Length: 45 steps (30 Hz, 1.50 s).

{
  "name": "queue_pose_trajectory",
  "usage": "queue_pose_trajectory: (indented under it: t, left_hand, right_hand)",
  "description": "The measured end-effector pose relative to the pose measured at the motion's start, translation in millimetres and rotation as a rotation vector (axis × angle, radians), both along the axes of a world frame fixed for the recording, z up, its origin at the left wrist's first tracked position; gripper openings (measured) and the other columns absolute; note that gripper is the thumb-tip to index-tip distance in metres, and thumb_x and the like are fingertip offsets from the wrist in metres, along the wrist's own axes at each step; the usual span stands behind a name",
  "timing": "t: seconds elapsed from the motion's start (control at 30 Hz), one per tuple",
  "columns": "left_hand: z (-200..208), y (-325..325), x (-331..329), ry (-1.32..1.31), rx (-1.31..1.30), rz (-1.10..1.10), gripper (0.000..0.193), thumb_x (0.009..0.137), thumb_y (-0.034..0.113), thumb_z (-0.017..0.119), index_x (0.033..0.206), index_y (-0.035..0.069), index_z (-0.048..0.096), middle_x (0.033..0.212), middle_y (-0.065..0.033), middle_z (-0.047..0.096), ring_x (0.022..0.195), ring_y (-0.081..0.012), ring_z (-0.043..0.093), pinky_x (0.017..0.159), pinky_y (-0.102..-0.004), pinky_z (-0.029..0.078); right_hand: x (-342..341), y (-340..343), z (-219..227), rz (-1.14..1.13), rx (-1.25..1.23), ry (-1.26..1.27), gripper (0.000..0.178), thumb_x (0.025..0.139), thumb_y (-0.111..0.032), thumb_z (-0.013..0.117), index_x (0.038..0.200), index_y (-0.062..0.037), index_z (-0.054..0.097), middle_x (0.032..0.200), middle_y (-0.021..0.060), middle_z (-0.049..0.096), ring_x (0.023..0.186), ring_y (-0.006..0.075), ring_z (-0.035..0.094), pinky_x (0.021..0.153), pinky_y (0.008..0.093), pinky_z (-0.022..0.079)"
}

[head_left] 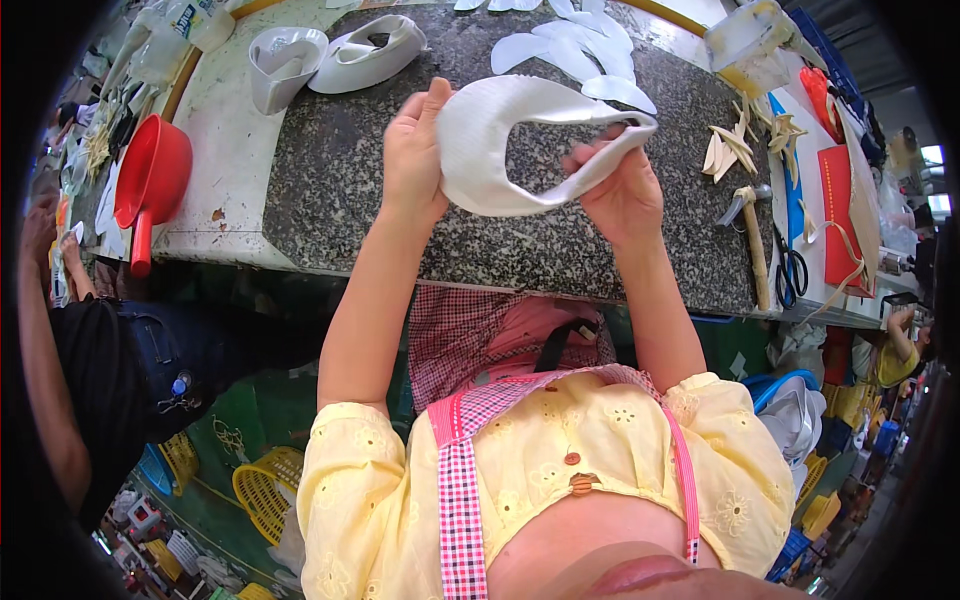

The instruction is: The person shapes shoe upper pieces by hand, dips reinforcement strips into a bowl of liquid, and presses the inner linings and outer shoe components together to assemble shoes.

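Holding up a looped white shoe upper [475, 150] over the dark speckled stone slab [345, 190] on the counter [235, 190], a person wears a yellow blouse [590, 450] and checked apron [460, 510]. The left grip [412, 165] clasps its left side, thumb upward; the right grip [628, 195] grasps its narrower right end, fingers partly visible through the opening. Two more white uppers [372, 68] sit near the slab's far left corner, and flat white pieces [555, 50] lie toward its far edge. Near its right edge are beige strips [733, 148], a wooden-handled hammer [757, 250] and scissors [788, 262]. At left, a red dipper [155, 175] points its handle toward the counter's front edge.
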<state>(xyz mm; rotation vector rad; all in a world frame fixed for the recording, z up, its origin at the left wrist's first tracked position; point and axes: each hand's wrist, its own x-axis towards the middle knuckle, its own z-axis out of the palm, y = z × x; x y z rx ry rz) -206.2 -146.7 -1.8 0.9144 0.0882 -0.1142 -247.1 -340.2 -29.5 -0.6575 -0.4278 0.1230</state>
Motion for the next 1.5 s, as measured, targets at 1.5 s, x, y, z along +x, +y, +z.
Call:
queue_pose_trajectory:
  t: [1.5]
  left_hand:
    - [16, -30, -32, -0.529, 0.551, 0.056, 0.007, 0.076, 0.005, 0.061, 0.08, 0.001, 0.059, 0.078, -0.0076, 0.061, 0.07, -0.0161, 0.061, 0.063, -0.0256, 0.05]
  right_hand:
    - [-12, 6, 49, -0.889, -1.158, -0.328, 0.018, 0.085, -0.015, 0.058, 0.084, 0.0028, 0.062, 0.068, 0.0083, 0.056, 0.061, 0.0159, 0.051, 0.056, 0.0291, 0.039]
